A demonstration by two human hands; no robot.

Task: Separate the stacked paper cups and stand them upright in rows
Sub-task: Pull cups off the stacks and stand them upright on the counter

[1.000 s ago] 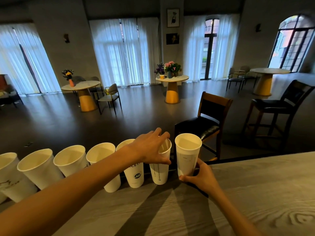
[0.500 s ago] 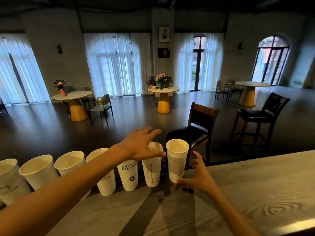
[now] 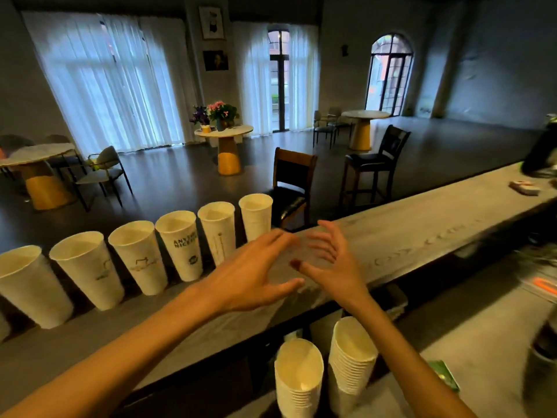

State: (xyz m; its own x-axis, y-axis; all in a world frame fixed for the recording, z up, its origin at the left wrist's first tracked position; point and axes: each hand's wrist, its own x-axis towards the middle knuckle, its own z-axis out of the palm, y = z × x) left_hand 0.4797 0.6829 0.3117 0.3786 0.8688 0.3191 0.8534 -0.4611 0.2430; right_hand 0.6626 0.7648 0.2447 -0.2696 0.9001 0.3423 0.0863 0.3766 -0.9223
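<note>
Six tapered white paper cups (image 3: 137,260) stand upright in one row along the far edge of the grey wood-grain bench (image 3: 407,236), rims round, some with dark print. Just right of the row, left hand (image 3: 256,276) and right hand (image 3: 328,263) hover above the bench, grip wide on both, fingers spread, holding nothing. Below the near edge: two nested cup stacks (image 3: 325,372), ribbed rims, upright on a lower shelf.

Both hands off the cups since a second ago: left hand (image 3: 250,276) released the second white paper cup (image 3: 217,230), right hand (image 3: 331,267) released the end white paper cup (image 3: 256,217); both hover empty, fingers spread, over the grey wooden surface (image 3: 422,236).
</note>
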